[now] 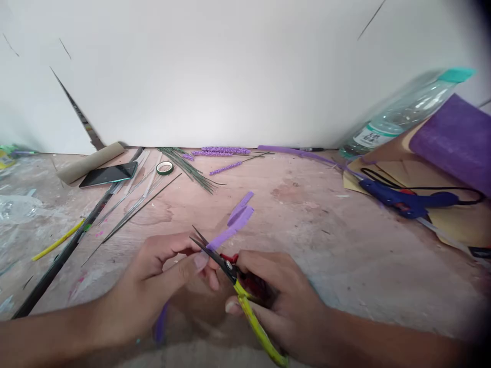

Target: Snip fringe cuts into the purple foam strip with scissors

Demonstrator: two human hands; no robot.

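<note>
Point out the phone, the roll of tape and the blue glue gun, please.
Phone (108,175), head view: middle of its dark screen.
Roll of tape (164,173), head view: its lower green edge.
Blue glue gun (417,204), head view: its body.

Both hands (169,268) (274,296) meet — fingers curled, each grip closed.

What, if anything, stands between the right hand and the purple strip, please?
Only the scissors and a partly hidden red item beside their pivot stand between the right hand and the purple strip. The blades reach the strip's near end, by the fingers of the left hand.
</note>
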